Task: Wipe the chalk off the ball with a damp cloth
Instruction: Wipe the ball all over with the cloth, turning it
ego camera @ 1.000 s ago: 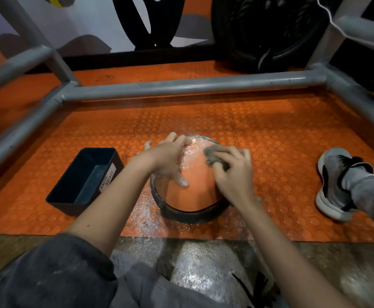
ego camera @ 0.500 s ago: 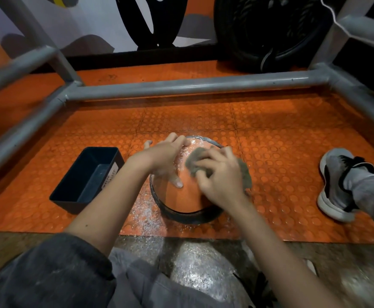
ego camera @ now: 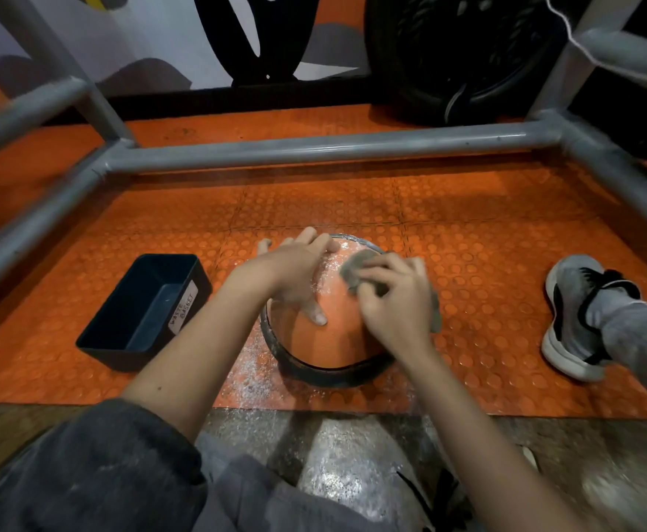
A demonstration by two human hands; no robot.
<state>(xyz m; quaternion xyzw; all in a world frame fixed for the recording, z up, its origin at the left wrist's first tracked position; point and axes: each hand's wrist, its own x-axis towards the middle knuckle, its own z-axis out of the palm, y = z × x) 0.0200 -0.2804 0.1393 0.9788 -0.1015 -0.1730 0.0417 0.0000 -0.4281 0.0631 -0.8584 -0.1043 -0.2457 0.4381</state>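
Orange ball (ego camera: 325, 339) seated in a black ring (ego camera: 333, 376) on the studded floor mat (ego camera: 479, 240). The left hand (ego camera: 295, 274), fingers spread flat, steadies it; the right hand (ego camera: 395, 301) grips the cloth (ego camera: 356, 263) in curled fingers, pressing it onto the chalk (ego camera: 327, 276).

We see only part of the round orange ball (ego camera: 325, 339): a dark ring (ego camera: 329, 374) hides its underside, and 2 hands cover much of its top. The right hand (ego camera: 395, 301) grips the crumpled grey cloth (ego camera: 356, 263) and hides most of it. The far fingertips of the left hand (ego camera: 295, 270) drop behind the ball. The top edge cuts off the big black tyre (ego camera: 456, 51), and the right edge cuts off the grey-trousered leg (ego camera: 644, 339).
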